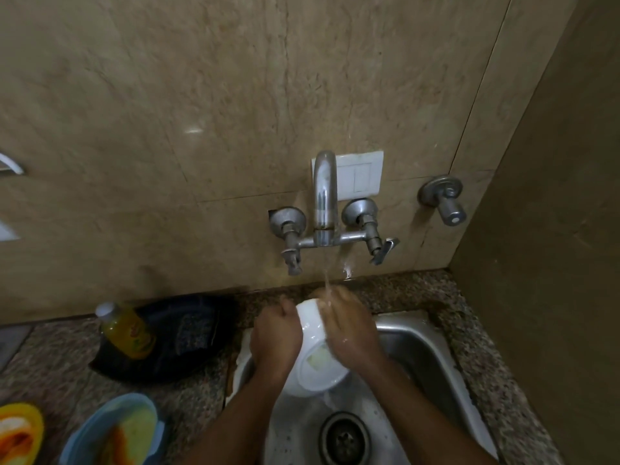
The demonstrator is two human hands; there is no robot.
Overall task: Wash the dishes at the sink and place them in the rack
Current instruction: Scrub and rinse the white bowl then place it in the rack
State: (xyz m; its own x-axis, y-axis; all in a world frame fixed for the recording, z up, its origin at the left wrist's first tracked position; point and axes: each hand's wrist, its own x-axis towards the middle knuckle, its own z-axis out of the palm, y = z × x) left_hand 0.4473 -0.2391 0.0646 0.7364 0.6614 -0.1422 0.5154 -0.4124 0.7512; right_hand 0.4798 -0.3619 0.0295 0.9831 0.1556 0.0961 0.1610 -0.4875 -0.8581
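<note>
Head view, sink station. Two voices, notes as spoken.

A: You've got the white bowl (313, 350) tipped on edge above the steel sink (426, 347), under the thin stream from the wall tap (324, 199). Your left hand (275, 337) curls its fingers round the left rim; your right hand (349, 333) lies over the right side, fingers fairly flat against the wall of the bowl, water running across them.

B: Which way does it face?

A: Mouth opens toward you and down, base turned to the wall. Its rim-to-rim line runs roughly from the tap end back toward your body. Something pale sits inside near the lower edge, suds or residue, can't tell which.

B: How do you finish the rinse well?

A: Probably turn the bowl with the left hand so the stream sweeps the whole inside, and rub that pale patch with the right fingertips. Keep the left grip firm; wet glaze looks slippery. Hold it low over the basin so a slip falls short.

B: Rack?

A: Not in view. A yellow bottle (126, 333) and a blue dish (110, 431) with leftovers wait on the granite counter (50, 364) to your left.
</note>
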